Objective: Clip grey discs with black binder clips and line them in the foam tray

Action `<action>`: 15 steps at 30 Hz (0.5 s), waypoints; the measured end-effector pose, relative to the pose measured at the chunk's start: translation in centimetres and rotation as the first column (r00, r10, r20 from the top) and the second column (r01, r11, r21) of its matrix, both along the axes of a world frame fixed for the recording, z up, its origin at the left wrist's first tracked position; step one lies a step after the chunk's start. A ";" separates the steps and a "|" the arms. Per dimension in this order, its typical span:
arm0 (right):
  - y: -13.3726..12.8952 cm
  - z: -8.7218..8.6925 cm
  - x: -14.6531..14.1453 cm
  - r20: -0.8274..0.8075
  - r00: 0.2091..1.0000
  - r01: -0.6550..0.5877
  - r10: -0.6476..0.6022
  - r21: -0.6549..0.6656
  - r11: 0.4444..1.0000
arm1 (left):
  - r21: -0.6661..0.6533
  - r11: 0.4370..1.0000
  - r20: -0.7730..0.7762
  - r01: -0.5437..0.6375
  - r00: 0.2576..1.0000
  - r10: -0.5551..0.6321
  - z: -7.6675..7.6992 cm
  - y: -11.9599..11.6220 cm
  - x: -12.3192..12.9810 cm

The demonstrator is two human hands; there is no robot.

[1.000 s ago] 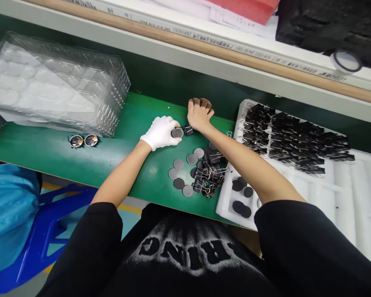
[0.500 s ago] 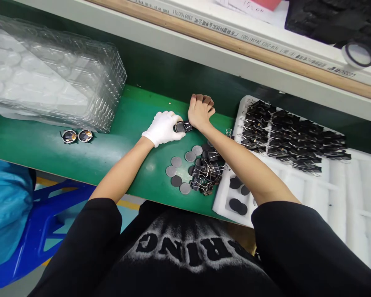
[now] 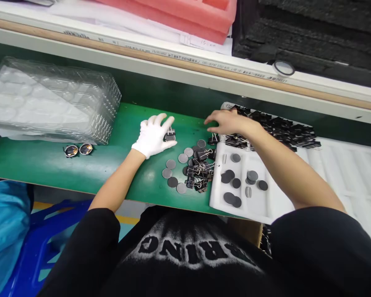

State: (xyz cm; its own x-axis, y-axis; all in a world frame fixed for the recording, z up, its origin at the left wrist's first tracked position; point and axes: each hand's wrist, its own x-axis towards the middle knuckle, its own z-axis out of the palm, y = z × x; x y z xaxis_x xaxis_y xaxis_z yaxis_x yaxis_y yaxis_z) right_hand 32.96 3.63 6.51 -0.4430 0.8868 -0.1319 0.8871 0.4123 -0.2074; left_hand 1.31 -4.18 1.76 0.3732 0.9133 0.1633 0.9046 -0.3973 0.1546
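Note:
My left hand [image 3: 154, 136], in a white glove, has its fingers and thumb spread around a black binder clip [image 3: 170, 135] with a grey round disc at it. Whether the glove touches the clip is unclear. My bare right hand [image 3: 227, 122] hovers at the left end of the rows of black binder clips [image 3: 275, 128], fingers apart and a little bent. Just below its fingertips is another binder clip [image 3: 214, 139]. Nearer me lies a heap of loose binder clips [image 3: 200, 171], with several grey discs [image 3: 171, 164] beside it on the green table [image 3: 145, 177].
Clear plastic trays [image 3: 102, 103] are stacked at the left. Two round, amber-centred parts [image 3: 85, 149] lie before them. A white foam tray [image 3: 266, 206] holds dark discs at the right. Above runs a shelf edge [image 3: 173, 68], with red foam [image 3: 185, 16] on it. A blue stool [image 3: 46, 235] stands lower left.
My left fingers have spread from their grip around the disc and clip. My right hand has moved away to the right, toward the rows of clips. The camera view has shifted too.

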 end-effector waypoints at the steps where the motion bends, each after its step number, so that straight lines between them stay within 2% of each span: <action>1: -0.7 0.0 0.7 0.116 0.993 0.006 -0.004 -0.025 1.000 | -0.006 0.995 -0.016 0.102 0.995 -0.102 0.1 0.2 -0.4; 2: -1.3 0.0 1.1 0.203 0.979 0.008 0.004 -0.058 0.998 | -0.020 0.985 -0.037 0.174 0.984 -0.175 0.1 0.5 -0.9; 4: -1.9 0.1 1.3 0.253 0.967 0.011 0.016 -0.103 0.995 | -0.047 0.980 -0.078 0.192 0.978 -0.195 0.0 1.0 -1.8; 6: -1.8 0.3 0.8 0.136 0.990 0.044 -0.033 -0.080 0.996 | -0.046 0.993 -0.110 0.105 0.988 -0.109 0.0 1.3 -2.3; 8: -1.4 0.4 -0.3 -0.092 0.987 0.132 -0.134 -0.034 0.991 | -0.025 0.999 -0.113 0.027 0.993 -0.029 -0.1 1.4 -2.5; 11: -1.3 -0.4 -3.2 -0.383 0.882 0.280 -0.273 -0.038 0.959 | -0.032 0.999 -0.095 0.004 0.995 -0.007 -0.4 1.4 -1.8; 13: -1.6 -1.5 -5.6 -0.431 0.839 0.330 -0.332 -0.082 0.940 | -0.077 0.997 -0.104 0.021 0.994 -0.029 -0.7 1.5 -1.3; 15: -1.8 -2.4 -7.5 -0.385 0.844 0.337 -0.373 -0.160 0.928 | -0.103 0.994 -0.118 0.021 0.993 -0.033 -1.0 1.7 -1.0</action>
